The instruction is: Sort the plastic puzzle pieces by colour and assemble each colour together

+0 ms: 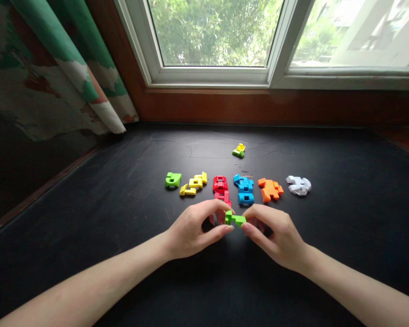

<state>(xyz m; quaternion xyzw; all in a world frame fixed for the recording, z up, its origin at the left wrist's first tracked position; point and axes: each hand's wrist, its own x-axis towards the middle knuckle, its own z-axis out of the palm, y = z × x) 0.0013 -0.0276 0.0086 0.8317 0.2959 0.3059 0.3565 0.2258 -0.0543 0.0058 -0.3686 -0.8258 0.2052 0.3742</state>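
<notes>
A small green piece (236, 219) is held between both hands above the black surface. My left hand (204, 225) pinches its left end with thumb and fingers. At the piece's right end, my right hand (276, 231) grips it with thumb and forefinger. Just beyond the hands lie red pieces (220, 185), the nearer one partly hidden by my left hand, and blue pieces (244, 186). To the left are yellow pieces (196, 182) and another green piece (173, 180). Orange pieces (270, 189) and white pieces (299, 185) lie to the right.
A small yellow and green cluster (239, 151) lies farther back on the black tabletop (122, 181). Behind the table is a window frame (207, 78) above a brown wooden ledge. A patterned curtain (71, 68) hangs at the back left.
</notes>
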